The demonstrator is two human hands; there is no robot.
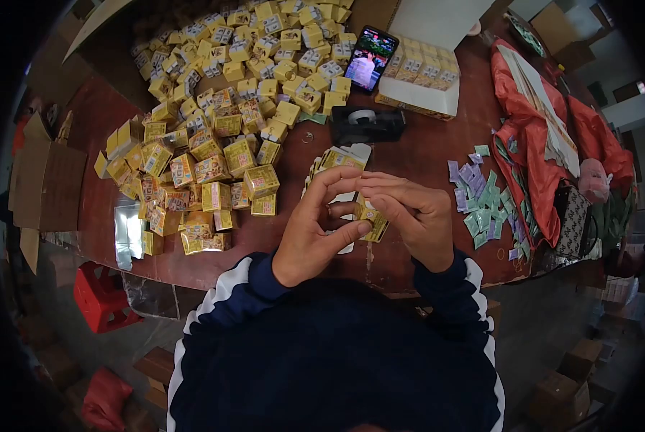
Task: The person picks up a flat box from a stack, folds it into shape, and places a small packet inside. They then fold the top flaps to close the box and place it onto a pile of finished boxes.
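Observation:
Close to the table's front edge, a small yellow printed carton (375, 225) is held between my two hands. My left hand (314, 225) curves around its left side, with the thumb against the carton and the fingers arched over the top. From the right, my right hand (417, 212) grips it with bent fingers and thumb, hiding much of it. Just behind my hands lie more yellow and white cartons (346, 155), partly covered by my fingers. A black tape dispenser (368, 125) stands beyond them.
Many yellow boxes (229, 61) are heaped at the back left, with shiny wrapped boxes (211, 165) nearer. A lit phone (371, 59) leans by an open box of cartons (427, 68). Small green and purple packets (488, 201) and red plastic bags (527, 137) lie to the right.

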